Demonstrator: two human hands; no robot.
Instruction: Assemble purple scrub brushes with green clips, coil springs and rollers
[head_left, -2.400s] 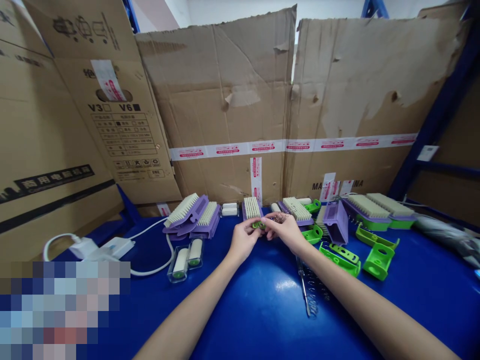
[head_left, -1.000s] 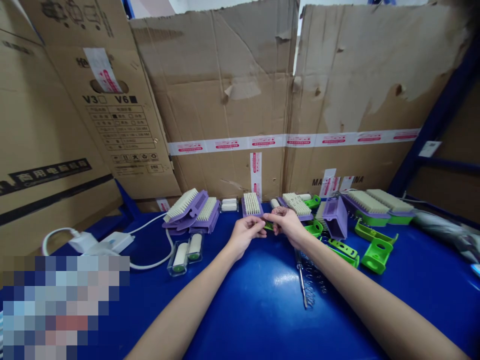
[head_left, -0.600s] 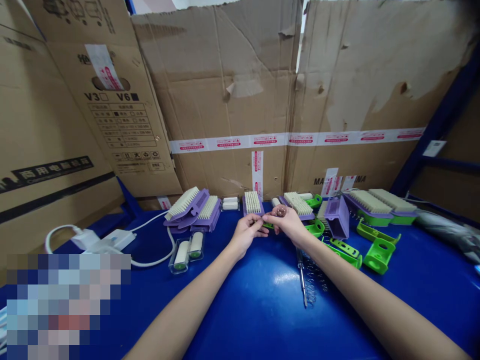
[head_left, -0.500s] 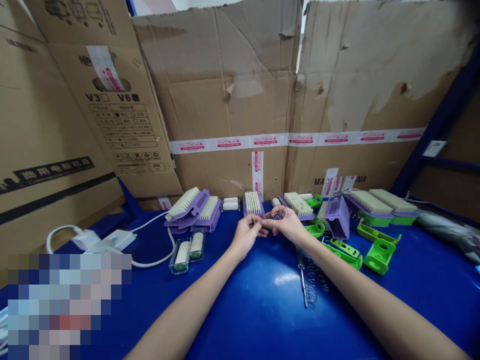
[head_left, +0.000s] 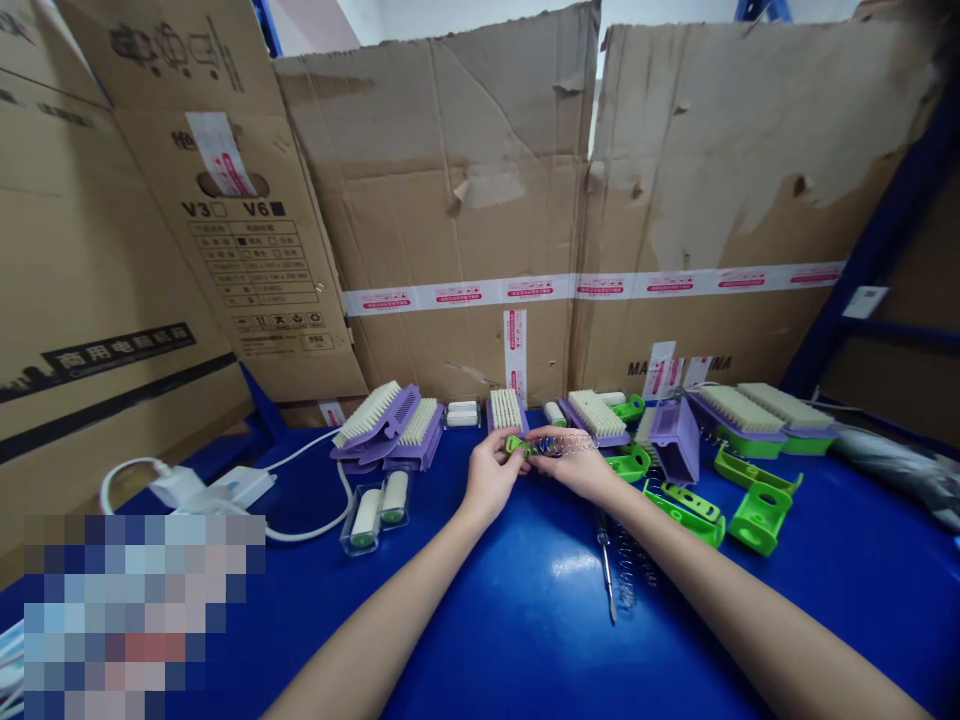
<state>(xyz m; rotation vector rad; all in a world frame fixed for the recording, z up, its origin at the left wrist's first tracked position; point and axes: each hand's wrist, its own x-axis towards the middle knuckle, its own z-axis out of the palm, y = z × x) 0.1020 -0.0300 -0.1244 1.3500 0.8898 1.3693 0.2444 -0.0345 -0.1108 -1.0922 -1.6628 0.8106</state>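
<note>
My left hand [head_left: 491,472] pinches a small green plastic part [head_left: 516,445] above the blue table. My right hand [head_left: 574,465] meets it from the right, its fingers closed on a metal coil spring [head_left: 566,444] that lies over the hand and reaches toward the green part. Whether the spring is joined to the green part cannot be made out. Just beyond my hands stands a purple brush with cream bristles [head_left: 505,408]. Under my right forearm, a metal screwdriver-like tool [head_left: 606,565] lies beside loose springs [head_left: 626,580].
Purple brushes [head_left: 412,440] and clear boxes with white rollers [head_left: 366,517] sit left, near a white cable [head_left: 300,537]. On the right are green brackets [head_left: 761,515], a purple housing [head_left: 675,437] and more brushes [head_left: 739,410]. Cardboard [head_left: 465,200] walls the back.
The green part now shows more clearly between my fingers, and the spring has swung out to the right over my right hand. The view has tilted slightly.
</note>
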